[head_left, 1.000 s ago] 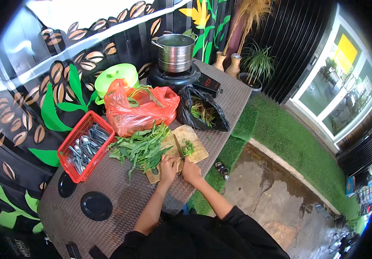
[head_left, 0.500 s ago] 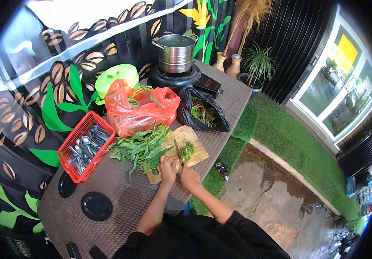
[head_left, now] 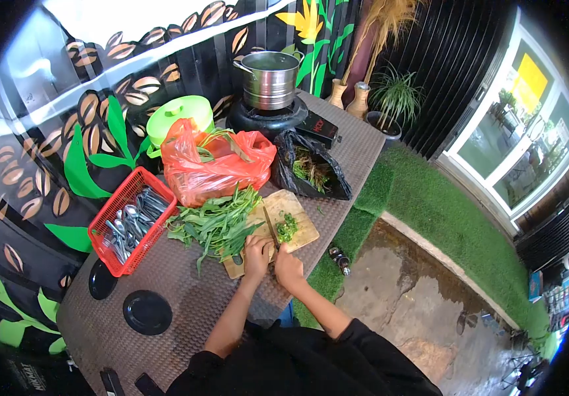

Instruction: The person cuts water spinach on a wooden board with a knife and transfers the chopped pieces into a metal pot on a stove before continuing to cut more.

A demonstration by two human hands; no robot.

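Note:
My right hand (head_left: 289, 269) is closed round the handle of a knife (head_left: 270, 225), whose blade points away from me over a wooden cutting board (head_left: 305, 232). My left hand (head_left: 257, 256) lies on the board just left of the knife, its fingers bent together; what is under them is too small to make out. Chopped greens (head_left: 286, 228) lie right of the blade. A pile of long leafy greens (head_left: 215, 226) covers the board's left part and the table beside it.
Behind the greens stand a red plastic bag (head_left: 215, 167), a black bag (head_left: 311, 170), a green pot (head_left: 180, 117) and a steel pot (head_left: 270, 80) on a stove (head_left: 268, 119). At left are a red cutlery basket (head_left: 131, 221) and black plates (head_left: 147, 313) on the table (head_left: 192, 323).
My right hand and the knife have shifted very slightly on the board. My left hand stays at nearly the same place.

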